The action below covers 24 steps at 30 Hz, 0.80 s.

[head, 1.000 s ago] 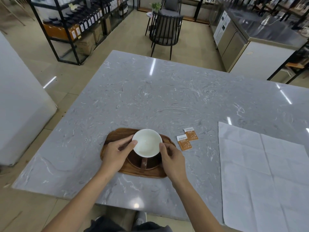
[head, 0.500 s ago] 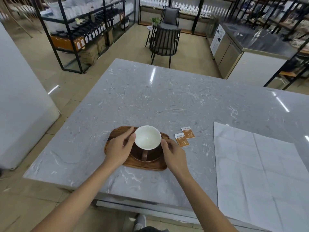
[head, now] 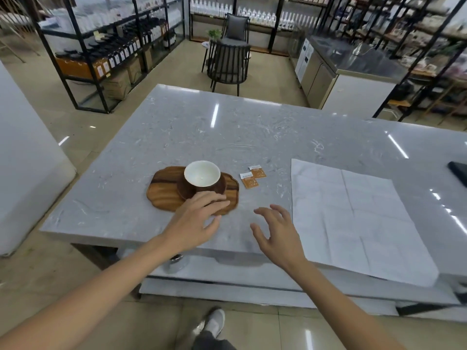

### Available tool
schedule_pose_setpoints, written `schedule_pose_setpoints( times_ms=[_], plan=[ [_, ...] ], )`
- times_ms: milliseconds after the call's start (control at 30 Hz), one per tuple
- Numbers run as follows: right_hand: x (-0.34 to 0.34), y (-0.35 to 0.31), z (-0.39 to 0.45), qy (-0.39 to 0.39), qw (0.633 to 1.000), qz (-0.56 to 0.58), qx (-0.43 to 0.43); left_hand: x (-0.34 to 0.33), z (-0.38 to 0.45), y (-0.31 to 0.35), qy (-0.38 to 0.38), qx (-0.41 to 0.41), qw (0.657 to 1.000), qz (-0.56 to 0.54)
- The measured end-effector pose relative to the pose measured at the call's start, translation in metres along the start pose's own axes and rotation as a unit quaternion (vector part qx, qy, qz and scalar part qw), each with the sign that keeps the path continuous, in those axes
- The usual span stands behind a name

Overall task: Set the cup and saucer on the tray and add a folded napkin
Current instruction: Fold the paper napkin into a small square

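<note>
Centrally, on the grey marble counter (head: 227, 137), a white cup (head: 201, 173) sits on a dark brown saucer (head: 187, 190), and both rest on a scalloped wooden tray (head: 164, 192) with visible grain. The cup is brown on the outside and glazed white inside, and it stands upright. Just right of the tray lie two small orange sachets (head: 253, 177), side by side and overlapping at one corner. Farther right, a large white napkin (head: 353, 215) lies spread flat, its fold creases showing, with its near edge hanging over the counter's front.

The person's left hand (head: 194, 223) is held palm down over the tray's near edge, fingers loosely extended and holding nothing; whether the fingertips touch the tray cannot be told. The right hand (head: 275, 231) hovers above bare counter between tray and napkin, fingers spread and curled slightly, likewise empty.

Compared with half a second earlier, both hands have let go of the cup and saucer, which they then flanked, and have drawn back toward the person; the right hand has shifted toward the napkin. The cup, saucer and tray keep their places.
</note>
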State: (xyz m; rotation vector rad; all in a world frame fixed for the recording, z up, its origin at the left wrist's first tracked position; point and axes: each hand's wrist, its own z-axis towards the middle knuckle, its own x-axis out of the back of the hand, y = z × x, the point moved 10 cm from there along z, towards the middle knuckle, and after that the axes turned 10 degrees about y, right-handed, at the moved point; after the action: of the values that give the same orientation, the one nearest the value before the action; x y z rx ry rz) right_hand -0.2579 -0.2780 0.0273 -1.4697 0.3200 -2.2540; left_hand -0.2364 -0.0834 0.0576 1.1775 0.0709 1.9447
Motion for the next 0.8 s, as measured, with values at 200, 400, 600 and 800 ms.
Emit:
schedule_pose_setpoints(
  times_ms=[200, 400, 600, 800],
  plan=[
    [0.032, 0.064, -0.057, -0.022, 0.996, -0.024, -0.088, -0.062, -0.015, 0.053, -0.085, -0.022, 0.995, -0.039],
    [0.066, 0.151, -0.101, -0.051, 0.979, -0.091, -0.174, -0.137, -0.01, 0.1, -0.17, -0.031, 0.983, -0.064],
    [0.094, 0.229, -0.119, -0.087, 0.954, -0.195, -0.21, -0.211, -0.001, 0.141, -0.212, -0.074, 0.974, -0.018],
    [0.118, 0.28, -0.129, -0.058, 0.958, -0.228, -0.165, -0.247, 0.007, 0.153, -0.197, -0.086, 0.976, 0.037]
  ],
)
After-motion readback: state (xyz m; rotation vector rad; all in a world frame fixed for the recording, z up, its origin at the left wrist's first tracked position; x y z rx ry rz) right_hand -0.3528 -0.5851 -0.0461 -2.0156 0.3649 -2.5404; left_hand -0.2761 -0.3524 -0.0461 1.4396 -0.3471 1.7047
